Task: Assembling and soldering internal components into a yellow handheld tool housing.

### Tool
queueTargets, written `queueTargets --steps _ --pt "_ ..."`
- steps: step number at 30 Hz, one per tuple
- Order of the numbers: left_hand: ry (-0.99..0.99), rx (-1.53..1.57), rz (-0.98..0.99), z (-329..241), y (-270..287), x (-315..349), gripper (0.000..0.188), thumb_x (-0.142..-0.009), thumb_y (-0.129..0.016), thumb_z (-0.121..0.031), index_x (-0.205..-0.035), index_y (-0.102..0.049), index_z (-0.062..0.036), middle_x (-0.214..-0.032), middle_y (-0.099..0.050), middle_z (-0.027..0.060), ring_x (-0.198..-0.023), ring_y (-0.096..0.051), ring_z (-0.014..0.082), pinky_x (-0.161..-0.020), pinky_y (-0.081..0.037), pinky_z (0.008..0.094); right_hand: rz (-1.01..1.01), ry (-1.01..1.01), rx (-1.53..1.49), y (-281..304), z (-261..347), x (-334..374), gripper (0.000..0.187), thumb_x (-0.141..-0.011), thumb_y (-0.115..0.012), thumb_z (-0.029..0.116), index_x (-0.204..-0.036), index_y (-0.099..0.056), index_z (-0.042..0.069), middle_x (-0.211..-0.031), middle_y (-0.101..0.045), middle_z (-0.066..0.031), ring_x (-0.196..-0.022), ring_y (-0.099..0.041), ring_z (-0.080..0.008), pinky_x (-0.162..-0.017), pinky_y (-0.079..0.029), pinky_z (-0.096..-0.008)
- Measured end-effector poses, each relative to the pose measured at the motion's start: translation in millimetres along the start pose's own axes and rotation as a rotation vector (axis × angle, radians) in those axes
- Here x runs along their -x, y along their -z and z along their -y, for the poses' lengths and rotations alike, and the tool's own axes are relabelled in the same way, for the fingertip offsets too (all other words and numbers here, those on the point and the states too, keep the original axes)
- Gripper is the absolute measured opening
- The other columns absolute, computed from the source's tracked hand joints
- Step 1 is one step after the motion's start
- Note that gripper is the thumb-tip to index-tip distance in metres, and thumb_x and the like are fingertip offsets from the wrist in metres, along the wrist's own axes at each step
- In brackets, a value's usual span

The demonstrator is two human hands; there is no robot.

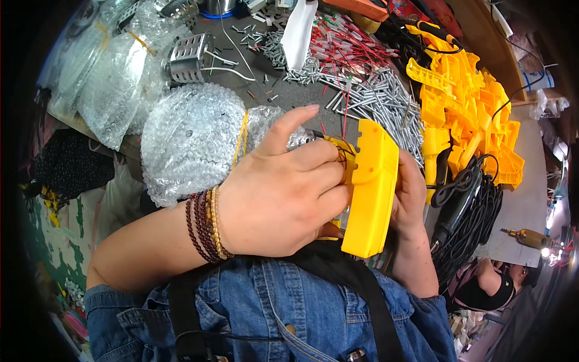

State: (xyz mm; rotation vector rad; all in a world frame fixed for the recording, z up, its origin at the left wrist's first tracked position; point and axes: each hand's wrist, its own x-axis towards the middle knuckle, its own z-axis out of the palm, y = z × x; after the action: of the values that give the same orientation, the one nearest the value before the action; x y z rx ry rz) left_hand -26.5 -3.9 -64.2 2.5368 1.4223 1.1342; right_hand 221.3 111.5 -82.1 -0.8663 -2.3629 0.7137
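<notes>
A yellow plastic housing with a notched edge is held up on end in front of my chest. My right hand grips it from its right side, the fingers partly hidden behind it. My left hand is curled against its left side, with one finger lifted away. What those curled fingers pinch is hidden by the hand. Thin dark wires and another yellow edge show just beyond the knuckles.
Bubble-wrapped bundles and a perforated metal part lie to the left. Ahead are heaped screws and red-wired parts. Yellow housings pile up at right, near a black corded tool. Another person sits beyond.
</notes>
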Motion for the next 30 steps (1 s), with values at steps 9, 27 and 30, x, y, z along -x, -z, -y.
queueTargets --steps 9,27,30 --pt "0.046 -0.021 0.078 -2.0 11.2 -2.7 0.034 -0.065 -0.078 -0.023 -0.092 -0.063 -0.0088 -0.111 -0.061 0.0092 -0.120 -0.056 0.0292 -0.118 -0.017 0.0643 0.036 0.139 0.139 5.8 10.2 -8.7 0.062 -0.091 -0.067 0.053 -0.123 -0.062 0.000 -0.111 -0.069 -0.0161 -0.100 -0.066 -0.0365 -0.089 -0.051 -0.0423" --pt "0.192 0.037 0.039 4.3 13.5 10.3 0.083 -0.058 -0.082 -0.010 -0.135 -0.053 -0.0068 -0.139 -0.050 0.0157 -0.124 -0.051 0.0392 -0.109 -0.035 0.0536 0.464 0.164 0.407 16.0 56.2 -21.3 0.141 -0.059 -0.064 0.091 -0.156 -0.026 -0.005 -0.143 -0.048 -0.0253 -0.136 -0.044 -0.0395 -0.113 -0.027 -0.0506" --pt "0.054 0.278 0.176 24.6 33.6 7.4 0.089 -0.058 -0.083 -0.011 -0.141 -0.049 -0.0053 -0.141 -0.049 0.0168 -0.124 -0.051 0.0411 -0.107 -0.035 0.0525 0.452 0.130 0.451 17.7 62.8 -19.7 0.142 -0.059 -0.064 0.091 -0.156 -0.025 -0.005 -0.147 -0.044 -0.0266 -0.140 -0.040 -0.0403 -0.115 -0.025 -0.0513"
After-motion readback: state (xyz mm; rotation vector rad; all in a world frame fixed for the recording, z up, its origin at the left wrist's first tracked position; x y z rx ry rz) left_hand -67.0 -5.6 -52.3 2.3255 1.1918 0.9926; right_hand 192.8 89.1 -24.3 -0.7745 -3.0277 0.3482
